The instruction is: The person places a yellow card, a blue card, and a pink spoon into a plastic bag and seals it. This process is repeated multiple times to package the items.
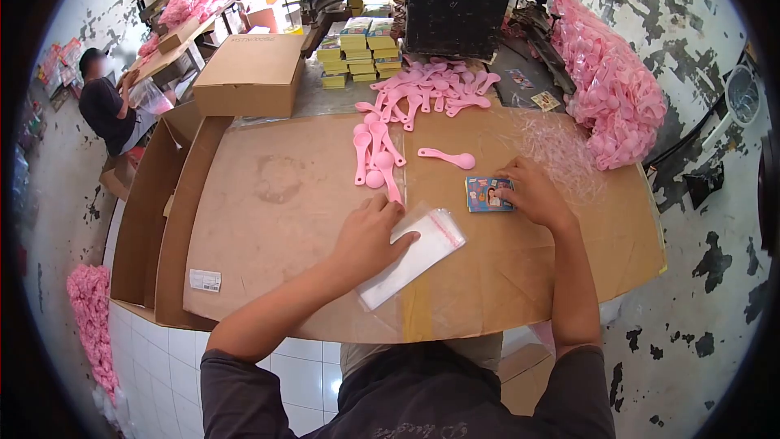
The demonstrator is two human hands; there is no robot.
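Note:
My left hand (370, 234) is over the cardboard, its thumb stretched out apart from the curled fingers. Its fingertips are right at the handle end of a pink plastic scoop (392, 183). Below the thumb lies a stack of clear plastic bags (418, 258) with a reddish strip along one end. My right hand (536, 195) has its fingers and thumb on a small stack of blue picture cards (481, 194), gripping the right side. A single pink scoop (447, 158) lies between the hands, farther back.
Many pink scoops (426, 85) are heaped at the back, before stacks of yellow-edged cards (357, 45). A closed carton (250, 73) stands back left, an open box (166, 219) at the left edge. Bagged pink scoops (617, 89) are at right. Another person (110, 106) sits far left.

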